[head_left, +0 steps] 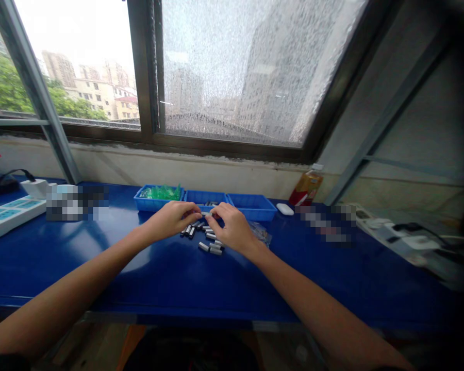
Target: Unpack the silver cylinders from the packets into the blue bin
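My left hand (177, 218) and my right hand (232, 226) meet above the middle of the blue table. Between their fingertips is a small light-coloured cylindrical piece (206, 213), pinched from both sides. Its details are too small to tell. Under and between the hands lie several short silver-and-black cylinders (215, 251), scattered on the tabletop. Just behind the hands stand three joined blue trays: the left tray (150, 208) holds green pieces, the middle tray (205, 195) holds some small metallic parts, and the right tray (255, 212) shows no contents.
A clear plastic bag (263, 234) lies beside my right hand. Farther right are a white oval object (285, 209) and a bottle (308, 186). At the left lies a white power strip (13, 214). The blue table (158, 281) has its front edge near my body.
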